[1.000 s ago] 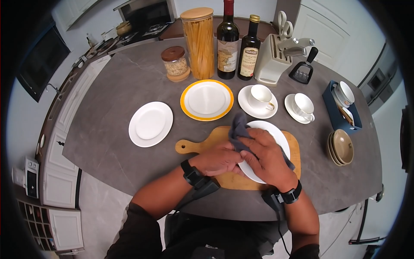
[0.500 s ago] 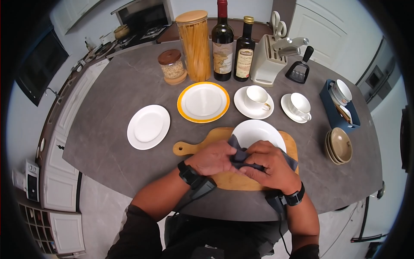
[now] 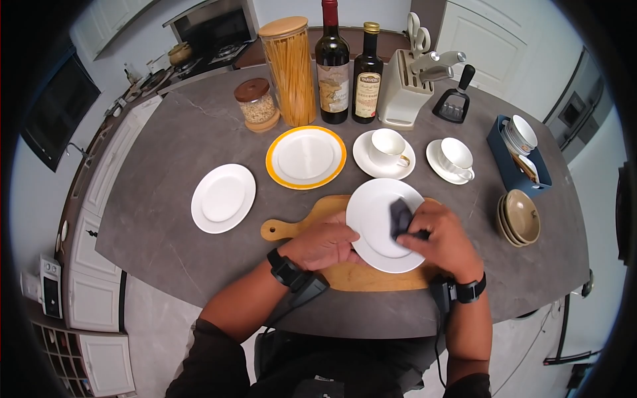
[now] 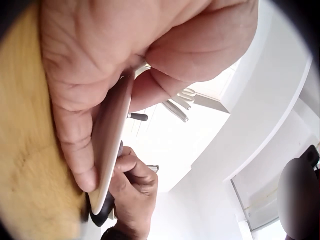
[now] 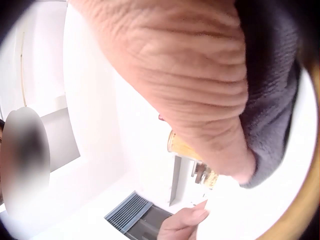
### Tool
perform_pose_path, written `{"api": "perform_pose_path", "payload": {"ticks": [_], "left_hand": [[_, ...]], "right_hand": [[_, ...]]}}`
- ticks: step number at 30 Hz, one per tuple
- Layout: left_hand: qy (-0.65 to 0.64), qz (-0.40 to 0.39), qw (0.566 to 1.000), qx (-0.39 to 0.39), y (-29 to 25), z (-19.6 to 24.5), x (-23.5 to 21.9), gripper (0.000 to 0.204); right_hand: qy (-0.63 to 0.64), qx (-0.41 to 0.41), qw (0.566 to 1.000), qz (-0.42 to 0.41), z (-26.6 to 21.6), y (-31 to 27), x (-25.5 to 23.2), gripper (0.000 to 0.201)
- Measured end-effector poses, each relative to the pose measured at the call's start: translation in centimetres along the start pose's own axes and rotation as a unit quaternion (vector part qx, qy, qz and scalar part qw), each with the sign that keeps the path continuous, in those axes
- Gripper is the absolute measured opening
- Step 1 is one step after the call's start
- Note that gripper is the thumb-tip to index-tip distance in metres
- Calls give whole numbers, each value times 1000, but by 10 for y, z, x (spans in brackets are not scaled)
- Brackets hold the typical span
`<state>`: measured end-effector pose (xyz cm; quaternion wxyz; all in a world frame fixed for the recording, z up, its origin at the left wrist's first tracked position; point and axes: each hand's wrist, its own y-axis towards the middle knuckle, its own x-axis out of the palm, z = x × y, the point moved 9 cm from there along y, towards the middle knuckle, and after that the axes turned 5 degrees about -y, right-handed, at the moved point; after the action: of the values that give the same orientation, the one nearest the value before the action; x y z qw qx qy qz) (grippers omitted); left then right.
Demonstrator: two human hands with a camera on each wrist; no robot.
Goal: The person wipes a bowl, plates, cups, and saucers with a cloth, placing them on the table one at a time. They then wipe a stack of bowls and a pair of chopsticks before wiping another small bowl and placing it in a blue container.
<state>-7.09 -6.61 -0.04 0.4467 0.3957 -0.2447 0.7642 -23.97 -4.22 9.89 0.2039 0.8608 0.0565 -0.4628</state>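
Observation:
My left hand (image 3: 322, 245) grips a white plate (image 3: 369, 207) by its left rim, thumb on the upper face and fingers beneath. The left wrist view shows the plate (image 4: 116, 125) edge-on between thumb and fingers, close over the wooden cutting board (image 3: 285, 229). In my right hand (image 3: 443, 242) is a dark grey cloth (image 3: 399, 219), bunched and pressed against the plate's upper face right of its middle. Up close in the right wrist view, the cloth (image 5: 272, 95) lies under the right hand's fingers. The board is partly hidden by the plate and hands.
Left of the board lies another white plate (image 3: 223, 199); behind it is a yellow-rimmed plate (image 3: 306, 158). Two cups on saucers (image 3: 388, 147) stand beyond. Stacked brown bowls (image 3: 522, 217) and a blue bin (image 3: 517, 159) are on the right. Jars, bottles (image 3: 333, 79) and a knife block (image 3: 405, 93) line the back.
The left hand has gone from the cloth to the plate's left rim. The plate now faces more toward the camera, and the right hand has moved the cloth from the near edge onto its face.

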Motion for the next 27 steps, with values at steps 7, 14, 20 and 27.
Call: {"api": "perform_pose_path", "payload": {"ticks": [7, 14, 20, 27], "left_hand": [[70, 9, 997, -44, -4, -4, 8, 64], [46, -25, 997, -59, -3, -8, 15, 60], [76, -28, 994, -69, -2, -11, 3, 52], [-23, -66, 997, -14, -2, -5, -3, 46]], "right_hand": [[-83, 67, 980, 168, 28, 2, -8, 21], [-40, -32, 993, 103, -4, 12, 13, 37], [44, -117, 992, 7, -53, 21, 40, 44], [156, -92, 983, -36, -59, 12, 39, 38]]}}
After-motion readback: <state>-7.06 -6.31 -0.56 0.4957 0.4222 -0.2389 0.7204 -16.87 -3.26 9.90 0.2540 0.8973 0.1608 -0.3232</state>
